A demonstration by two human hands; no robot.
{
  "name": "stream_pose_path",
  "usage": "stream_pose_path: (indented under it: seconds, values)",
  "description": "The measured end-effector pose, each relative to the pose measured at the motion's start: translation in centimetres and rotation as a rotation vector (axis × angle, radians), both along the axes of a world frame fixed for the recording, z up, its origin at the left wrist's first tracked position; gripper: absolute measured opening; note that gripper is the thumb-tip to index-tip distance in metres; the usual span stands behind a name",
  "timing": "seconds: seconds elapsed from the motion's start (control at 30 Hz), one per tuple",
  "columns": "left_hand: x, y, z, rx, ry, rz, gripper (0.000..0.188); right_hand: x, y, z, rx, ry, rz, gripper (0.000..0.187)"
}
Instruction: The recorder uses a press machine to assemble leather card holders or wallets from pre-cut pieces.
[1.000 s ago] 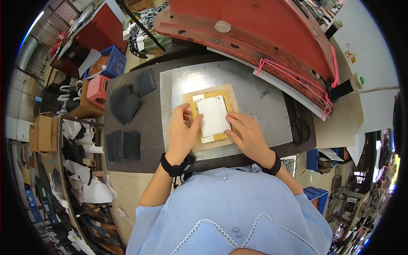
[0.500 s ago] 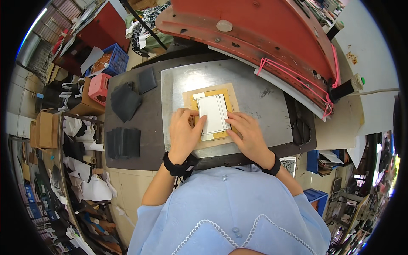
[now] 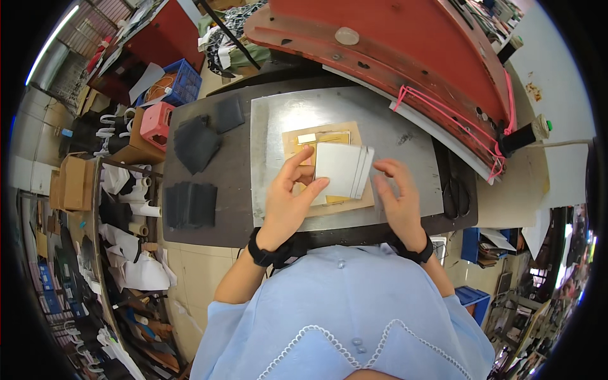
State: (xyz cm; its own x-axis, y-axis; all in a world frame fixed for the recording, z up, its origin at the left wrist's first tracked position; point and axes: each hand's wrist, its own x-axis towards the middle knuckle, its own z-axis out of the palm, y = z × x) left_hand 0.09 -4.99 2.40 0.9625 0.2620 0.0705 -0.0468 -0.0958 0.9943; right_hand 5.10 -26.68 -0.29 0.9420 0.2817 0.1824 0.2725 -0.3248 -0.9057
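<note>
My left hand (image 3: 292,193) pinches a small fanned stack of white rectangular sheets (image 3: 339,170) by its left edge, thumb on top. Just off the stack's right edge is my right hand (image 3: 398,193), its thumb and fingers apart and nothing visible between them. The sheets are lifted and tilted over a yellow die board (image 3: 339,137) with thin dark lines on it, which they partly cover. A tan backing board (image 3: 365,132) lies beneath that, on a shiny metal plate (image 3: 272,126). What the left fingers do under the stack is hidden.
Dark cut pieces lie in piles (image 3: 190,204) on the left of the dark table (image 3: 237,221). A red machine head (image 3: 392,57) with pink cord overhangs the far right. Black scissors (image 3: 457,197) lie at the right edge. A pink stool (image 3: 156,125) and blue crate (image 3: 182,82) stand left.
The white sheets have come up off the yellow die board in my left hand and fanned apart. My right hand has moved right, away from their edge. The view has shifted slightly.
</note>
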Motion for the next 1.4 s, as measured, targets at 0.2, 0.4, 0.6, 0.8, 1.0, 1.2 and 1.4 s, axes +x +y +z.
stream_pose_path:
  seconds: [0.2, 0.4, 0.6, 0.8, 1.0, 1.2, 1.4]
  values:
    - [-0.7, 1.6, 1.8, 0.725, -0.671, -0.17, 0.032, 0.6, -2.4, 0.8, 0.631, 0.823, 0.342, 0.053]
    - [-0.8, 1.7, 0.2, 0.753, -0.616, -0.107, 0.03, 0.3, 0.3, 1.1, 0.504, 0.59, 0.227, 0.03]
    - [-0.9, 2.6, -1.4, 0.374, -0.343, 0.16, 0.029, 0.0, 1.2, 0.7, 0.436, 0.502, 0.14, 0.025]
    - [-1.8, 1.7, -0.1, 0.487, -0.34, 0.069, 0.019, 0.3, 1.5, -0.4, 0.415, 0.532, 0.095, 0.024]
    - [-1.6, 1.5, -0.7, 0.601, -0.44, 0.013, 0.022, 0.8, 1.6, 0.9, 0.456, 0.572, 0.072, 0.026]
    - [-1.4, 1.7, -1.6, 0.695, -0.439, -0.034, 0.02, 0.8, 1.5, 0.6, 0.536, 0.624, 0.066, 0.027]
    - [-1.3, 0.5, -1.1, -0.255, 0.136, -0.139, 0.016, 0.6, 1.6, -0.6, 0.432, 0.542, 0.098, 0.027]
